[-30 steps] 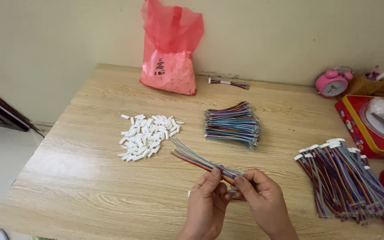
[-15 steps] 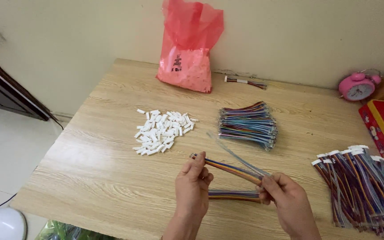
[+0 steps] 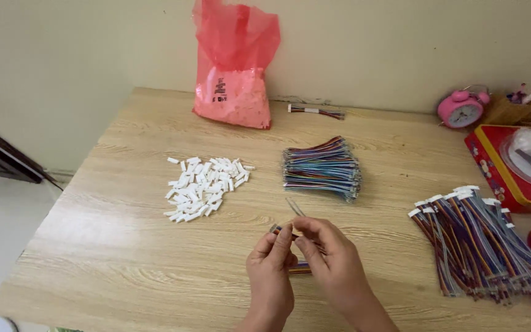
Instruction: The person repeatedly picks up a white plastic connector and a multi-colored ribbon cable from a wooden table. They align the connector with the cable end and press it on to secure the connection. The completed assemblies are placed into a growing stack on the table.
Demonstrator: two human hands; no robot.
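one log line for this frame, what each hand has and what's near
left hand: pinching wire bundle | right hand: pinching same bundle | nearby: white connector pile, wire stack | surface: wooden table

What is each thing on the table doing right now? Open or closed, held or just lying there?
left hand: pinching the wire bundle
right hand: pinching the wire bundle
wire bundle: held above the table
white connectors: loose pile
red bag: upright, top open
cable stack: lying untouched
finished cables: lying heaped
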